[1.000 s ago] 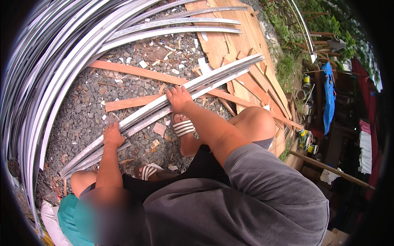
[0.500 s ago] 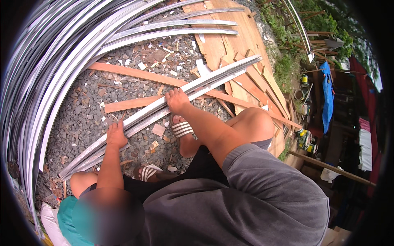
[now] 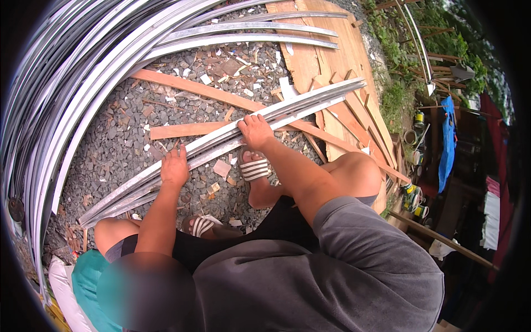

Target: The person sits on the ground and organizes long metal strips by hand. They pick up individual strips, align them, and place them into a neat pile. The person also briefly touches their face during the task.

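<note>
A bundle of long silvery metal channels (image 3: 215, 145) slants across the gravel in front of me, from low left to upper right. My left hand (image 3: 175, 166) grips it left of its middle, fingers laid over the top edge. Farther up the bundle, my right hand (image 3: 256, 131) is closed over the channels, with the fingertips at the far side. Both undersides and thumbs are mostly hidden. Beneath the bundle, a reddish wooden strip (image 3: 191, 86) crosses, and a shorter wooden piece (image 3: 177, 131) lies close by. My sandaled foot (image 3: 254, 166) is below my right hand.
Many long curved metal channels (image 3: 83, 105) are heaped at the left. Plywood sheets (image 3: 326, 47) and loose wood strips (image 3: 368, 124) lie at upper right. Paint cans (image 3: 412, 196) and a blue tarp (image 3: 447, 149) are farther right. A white sack (image 3: 63, 288) sits at lower left.
My left hand has shifted a little up and right along the bundle. The channels between my hands lie closer together. The whole view has also moved slightly.
</note>
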Tool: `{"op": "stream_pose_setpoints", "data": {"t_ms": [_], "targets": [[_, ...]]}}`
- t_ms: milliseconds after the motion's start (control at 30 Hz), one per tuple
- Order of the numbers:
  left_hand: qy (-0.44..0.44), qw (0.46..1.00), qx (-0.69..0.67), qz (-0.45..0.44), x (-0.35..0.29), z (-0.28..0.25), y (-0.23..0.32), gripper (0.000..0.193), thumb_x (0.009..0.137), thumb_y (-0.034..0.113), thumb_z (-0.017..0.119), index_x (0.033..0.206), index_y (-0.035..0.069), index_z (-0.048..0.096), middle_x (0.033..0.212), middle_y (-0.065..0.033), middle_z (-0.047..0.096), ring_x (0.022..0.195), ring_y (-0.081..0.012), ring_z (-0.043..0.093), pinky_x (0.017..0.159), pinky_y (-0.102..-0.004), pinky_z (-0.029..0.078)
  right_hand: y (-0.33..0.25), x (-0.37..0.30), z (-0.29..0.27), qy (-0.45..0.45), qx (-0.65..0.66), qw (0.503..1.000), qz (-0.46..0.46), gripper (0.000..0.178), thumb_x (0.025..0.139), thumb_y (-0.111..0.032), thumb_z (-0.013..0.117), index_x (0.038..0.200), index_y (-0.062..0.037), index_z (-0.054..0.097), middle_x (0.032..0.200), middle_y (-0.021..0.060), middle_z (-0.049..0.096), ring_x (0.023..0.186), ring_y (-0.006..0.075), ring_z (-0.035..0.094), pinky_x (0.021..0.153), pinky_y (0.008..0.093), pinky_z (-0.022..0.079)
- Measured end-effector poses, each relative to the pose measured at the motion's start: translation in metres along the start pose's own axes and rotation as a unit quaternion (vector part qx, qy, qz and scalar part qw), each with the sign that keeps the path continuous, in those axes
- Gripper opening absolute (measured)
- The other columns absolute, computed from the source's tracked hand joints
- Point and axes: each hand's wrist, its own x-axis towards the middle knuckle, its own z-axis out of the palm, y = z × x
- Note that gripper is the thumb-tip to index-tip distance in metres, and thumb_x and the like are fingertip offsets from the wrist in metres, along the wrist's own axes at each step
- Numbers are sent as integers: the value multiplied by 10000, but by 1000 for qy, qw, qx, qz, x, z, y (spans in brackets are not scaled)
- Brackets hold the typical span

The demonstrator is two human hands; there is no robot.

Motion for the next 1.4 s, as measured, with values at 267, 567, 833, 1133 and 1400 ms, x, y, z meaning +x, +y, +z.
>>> {"op": "stream_pose_setpoints", "data": {"t_ms": [267, 567, 833, 1133, 1400], "targets": [[-62, 997, -47, 4, 7, -14, -1, 747, 847, 276, 778, 1481, 73, 442, 1287, -170, 573, 1195, -353, 573, 1030, -458, 453, 7, 11, 13, 11, -23, 999, -49, 239, 886, -163, 613, 1108, -76, 640, 1089, 99, 631, 1056, 276, 628, 900, 380, 536], [-22, 994, -104, -16, 5, -39, 2, 781, 699, 379, 886, 1322, 82, 522, 1279, -152, 552, 1246, -355, 500, 1036, -491, 420, 5, 3, -17, -21, 74, 997, -7, 811, 699, -442, 865, 1365, -122, 531, 1279, 132, 546, 1298, 311, 481, 1098, 435, 390], [-26, 993, -117, -17, 14, -27, 0, 640, 725, 256, 847, 1230, 48, 515, 1304, -176, 580, 1268, -364, 535, 1041, -513, 434, 9, 18, -17, -73, -10, 997, 1, 797, 660, -511, 870, 1275, -113, 556, 1269, 147, 564, 1261, 328, 512, 1070, 481, 364], [-57, 984, -170, -19, 13, -36, -7, 729, 705, 353, 892, 1244, 22, 530, 1293, -192, 618, 1225, -369, 584, 1018, -493, 454, 11, 11, -16, 21, -17, 999, -18, 720, 677, -494, 868, 1226, -124, 586, 1249, 149, 562, 1244, 322, 513, 1055, 475, 371], [-44, 955, -292, -34, 30, -30, -20, 576, 757, 347, 852, 1155, -6, 632, 1171, -236, 665, 1108, -396, 637, 965, -463, 497, 2, -7, -11, 4, 19, 1000, -7, 513, 792, -315, 785, 1234, -156, 578, 1229, 116, 552, 1253, 308, 508, 1067, 464, 389]]}}
